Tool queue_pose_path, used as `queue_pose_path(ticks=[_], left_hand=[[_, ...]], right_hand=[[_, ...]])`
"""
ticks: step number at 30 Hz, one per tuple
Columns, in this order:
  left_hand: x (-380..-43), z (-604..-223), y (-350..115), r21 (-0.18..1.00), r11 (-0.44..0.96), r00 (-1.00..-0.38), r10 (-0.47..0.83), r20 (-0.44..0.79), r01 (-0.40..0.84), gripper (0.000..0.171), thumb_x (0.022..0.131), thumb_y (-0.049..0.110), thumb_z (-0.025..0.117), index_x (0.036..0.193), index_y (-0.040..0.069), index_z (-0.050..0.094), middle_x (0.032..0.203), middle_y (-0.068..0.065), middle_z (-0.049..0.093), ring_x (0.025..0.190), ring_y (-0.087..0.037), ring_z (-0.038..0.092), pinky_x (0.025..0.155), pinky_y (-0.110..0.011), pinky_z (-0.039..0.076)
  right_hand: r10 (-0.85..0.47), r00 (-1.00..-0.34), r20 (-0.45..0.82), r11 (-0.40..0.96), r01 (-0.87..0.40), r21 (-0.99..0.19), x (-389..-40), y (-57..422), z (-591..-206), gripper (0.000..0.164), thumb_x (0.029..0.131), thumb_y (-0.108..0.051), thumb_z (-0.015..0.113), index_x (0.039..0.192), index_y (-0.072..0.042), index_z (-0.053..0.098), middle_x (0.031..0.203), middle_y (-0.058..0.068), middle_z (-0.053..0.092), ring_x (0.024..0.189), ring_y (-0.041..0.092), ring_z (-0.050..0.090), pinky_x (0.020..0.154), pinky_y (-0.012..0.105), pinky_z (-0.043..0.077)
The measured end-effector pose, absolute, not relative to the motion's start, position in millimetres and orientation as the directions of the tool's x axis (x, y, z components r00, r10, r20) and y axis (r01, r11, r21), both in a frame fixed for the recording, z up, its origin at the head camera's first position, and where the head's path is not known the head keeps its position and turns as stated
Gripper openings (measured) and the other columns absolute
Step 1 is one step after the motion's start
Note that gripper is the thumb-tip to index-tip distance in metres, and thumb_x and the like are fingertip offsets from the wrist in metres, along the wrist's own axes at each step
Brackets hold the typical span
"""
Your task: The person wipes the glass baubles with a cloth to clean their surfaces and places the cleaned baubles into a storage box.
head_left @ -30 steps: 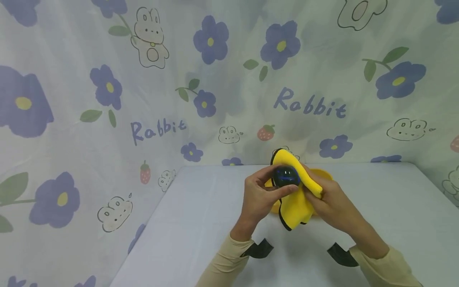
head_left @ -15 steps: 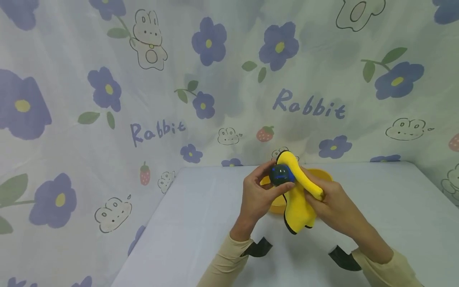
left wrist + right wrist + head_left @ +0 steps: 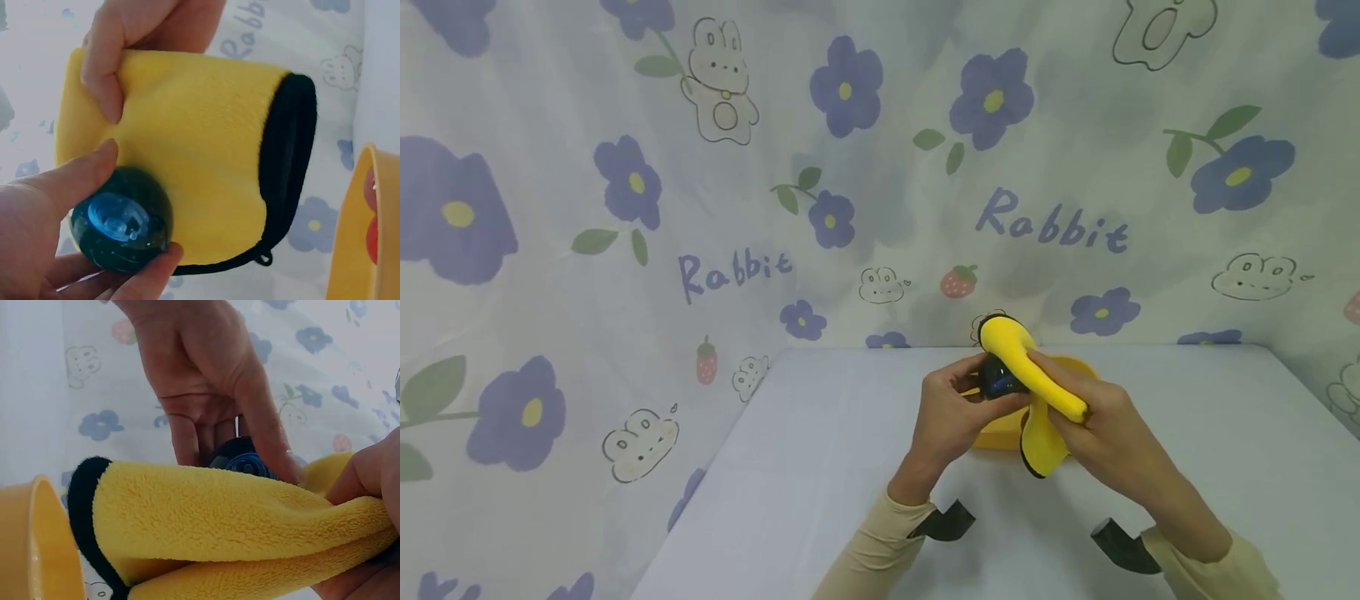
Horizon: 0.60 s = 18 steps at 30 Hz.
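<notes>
A glossy dark green ball (image 3: 125, 247) with a blue patch is gripped in my left hand (image 3: 946, 415), thumb on one side and fingers around the other. My right hand (image 3: 1112, 437) pinches a folded yellow cloth (image 3: 200, 125) with a black edge. The cloth lies right against the ball in the left wrist view. From the head, its upper fold partly covers the ball, and one end hangs down between the hands. In the right wrist view the cloth (image 3: 206, 512) hides most of the ball.
Behind the hands stands a yellow tub (image 3: 996, 439) on the white table (image 3: 820, 467). Red round things (image 3: 372, 240) sit inside it, seen in the left wrist view. A curtain (image 3: 895, 183) with flowers and rabbits rises behind the table.
The cloth's fold has come further over the ball, covering more of it. Its hanging end has moved right and narrowed. The ball has turned in my left hand; both hands have shifted slightly right.
</notes>
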<state>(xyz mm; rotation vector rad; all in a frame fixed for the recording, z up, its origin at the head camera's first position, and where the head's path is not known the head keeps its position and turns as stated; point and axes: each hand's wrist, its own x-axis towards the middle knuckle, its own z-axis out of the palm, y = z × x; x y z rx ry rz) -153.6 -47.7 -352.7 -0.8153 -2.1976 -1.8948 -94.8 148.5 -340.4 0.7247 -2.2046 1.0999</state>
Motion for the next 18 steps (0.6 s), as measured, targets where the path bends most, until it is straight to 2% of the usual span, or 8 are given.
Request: queue_pose_path(ticks=[4, 7, 8, 13, 18], left_hand=[[-151.7, -350.4, -50.2, 0.869, 0.053, -0.819, 0.366, 0.442, 0.493, 0.051, 0.083, 0.019, 0.089, 0.130, 0.020, 0.071, 0.122, -0.001, 0.076, 0.106, -0.008, 0.074, 0.089, -0.028, 0.063], [-149.5, -348.7, -52.2, 0.862, 0.057, -0.803, 0.400, 0.442, 0.504, 0.048, 0.083, 0.021, 0.089, 0.127, 0.020, 0.072, 0.120, -0.001, 0.076, 0.105, -0.007, 0.074, 0.090, -0.028, 0.063], [-148.6, -348.0, -52.6, 0.862, 0.058, -0.800, 0.409, 0.439, 0.503, 0.047, 0.083, 0.021, 0.089, 0.127, 0.020, 0.072, 0.120, -0.001, 0.075, 0.105, -0.006, 0.074, 0.090, -0.027, 0.063], [-143.8, -344.4, -53.7, 0.865, 0.077, -0.795, 0.441, 0.416, 0.495, 0.044, 0.082, 0.019, 0.089, 0.124, 0.018, 0.074, 0.116, 0.000, 0.076, 0.100, -0.004, 0.073, 0.087, -0.026, 0.063], [-142.6, -340.3, -58.0, 0.840, 0.097, -0.767, 0.473, 0.433, 0.534, 0.047, 0.082, 0.020, 0.089, 0.126, 0.016, 0.073, 0.119, -0.001, 0.076, 0.103, -0.002, 0.072, 0.088, -0.024, 0.063]], right_hand=[[-0.234, -0.664, 0.710, 0.530, -0.700, -0.479, -96.9, 147.9, -340.7, 0.072, 0.085, 0.021, 0.065, 0.150, -0.010, 0.055, 0.137, 0.019, 0.067, 0.109, 0.002, 0.062, 0.098, 0.001, 0.045], [-0.253, -0.655, 0.712, 0.525, -0.711, -0.468, -98.5, 147.5, -341.1, 0.076, 0.085, 0.021, 0.066, 0.152, -0.014, 0.053, 0.144, 0.017, 0.064, 0.131, -0.003, 0.056, 0.107, 0.003, 0.039], [-0.259, -0.654, 0.711, 0.521, -0.714, -0.467, -98.9, 147.5, -341.2, 0.076, 0.086, 0.021, 0.066, 0.152, -0.014, 0.053, 0.145, 0.015, 0.063, 0.133, -0.004, 0.053, 0.108, 0.003, 0.039], [-0.281, -0.655, 0.701, 0.510, -0.721, -0.469, -99.9, 148.2, -342.5, 0.079, 0.085, 0.021, 0.068, 0.153, -0.015, 0.051, 0.147, 0.010, 0.063, 0.134, -0.007, 0.050, 0.109, 0.003, 0.037], [-0.288, -0.649, 0.704, 0.493, -0.731, -0.473, -102.1, 148.6, -343.6, 0.080, 0.083, 0.024, 0.065, 0.152, -0.014, 0.052, 0.143, 0.010, 0.065, 0.132, -0.007, 0.051, 0.107, 0.003, 0.039]])
